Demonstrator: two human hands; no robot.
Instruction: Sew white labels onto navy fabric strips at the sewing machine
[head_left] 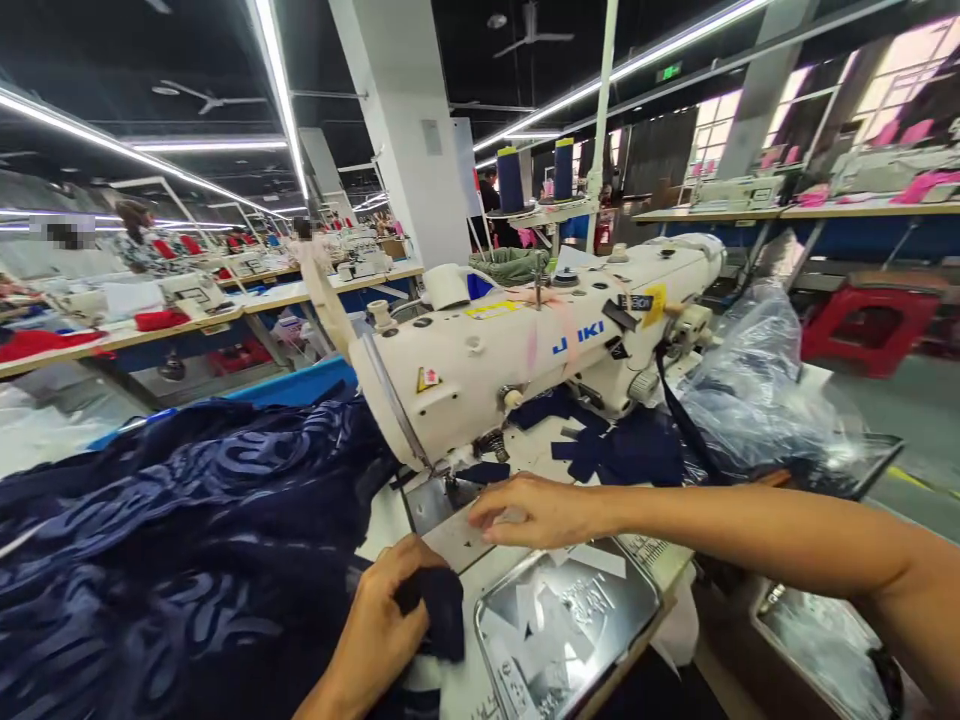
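A white sewing machine lies across the middle, its needle area low at the left end. My left hand is closed on dark blue fabric at the front of the machine bed. Just right of the needle, my right hand rests over the bed with curled fingers; whether a small piece is between its fingertips is too unclear to tell. A large heap of dark blue patterned cloth spreads to the left. Below my right hand is a metal tray with white labels.
Navy fabric pieces lie behind my right forearm. Clear plastic bags are piled at the right, near a red stool. Two navy thread cones stand behind the machine. Other workstations and people are farther back.
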